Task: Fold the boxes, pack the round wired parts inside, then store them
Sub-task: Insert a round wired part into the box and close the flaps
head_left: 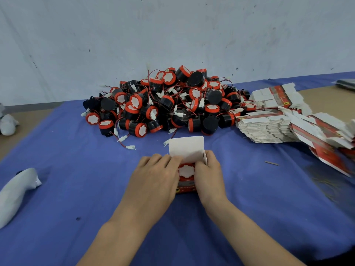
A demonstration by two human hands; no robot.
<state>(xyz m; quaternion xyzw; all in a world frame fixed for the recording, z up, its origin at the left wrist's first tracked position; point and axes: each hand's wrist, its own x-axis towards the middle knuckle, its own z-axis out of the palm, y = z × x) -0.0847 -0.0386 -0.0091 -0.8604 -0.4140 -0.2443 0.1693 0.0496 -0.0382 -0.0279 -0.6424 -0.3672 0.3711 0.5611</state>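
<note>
Just short of the parts pile, both hands grip the box, left hand and right hand fingers curled round it; the seated part could jam the lid flap

**What we see round the work: cloth, wall and stray bits**

A blue cloth covers most of a brown tabletop, whose bare surface shows at 3 o'clock and again at 9 o'clock. A pale, scuffed wall fills our view from 10 round to 2 o'clock. At 8 o'clock a white fabric bundle lies on the cloth, with a dark patch at its far end. A second white bundle sits at 9 o'clock, cut off by the frame's edge. Between 3 and 4 o'clock a thin brown sliver lies on the cloth, and between 7 and 8 o'clock a small dark speck marks it. Near 2 o'clock, at the edge, we make out a dark flat thing, too blurred to name.
</note>
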